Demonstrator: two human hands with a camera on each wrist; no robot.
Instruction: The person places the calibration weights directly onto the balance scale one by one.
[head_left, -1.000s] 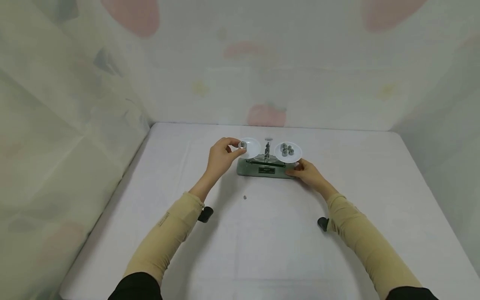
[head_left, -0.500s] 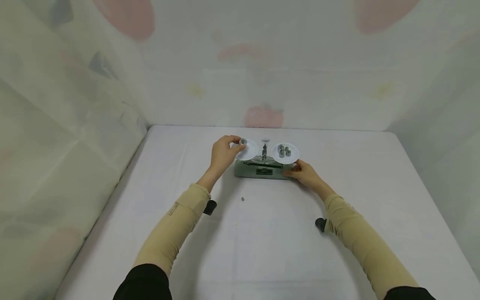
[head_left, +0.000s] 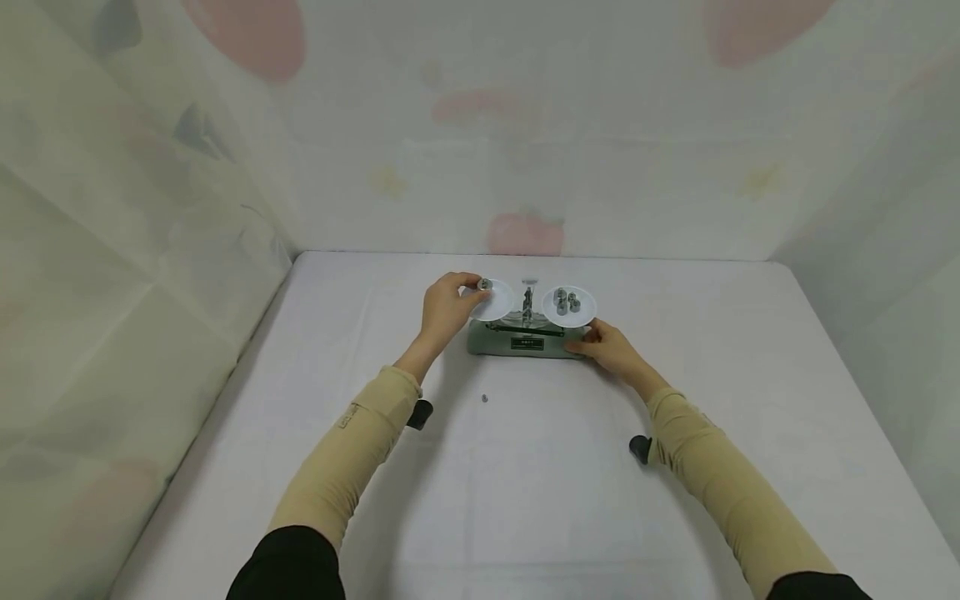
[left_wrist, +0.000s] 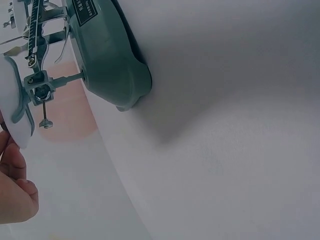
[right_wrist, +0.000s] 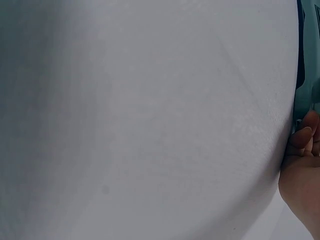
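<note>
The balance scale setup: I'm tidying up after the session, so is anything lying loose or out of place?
Yes: one small metal weight lies alone on the white table, in front of the balance scale, apart from the weights grouped on the right pan.

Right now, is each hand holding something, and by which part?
The left hand pinches a small metal weight by its sides over the left pan; the right hand touches the balance base.

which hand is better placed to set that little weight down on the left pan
Left. The left hand already pinches the small weight at the left pan, while the right hand rests against the scale base.
</note>
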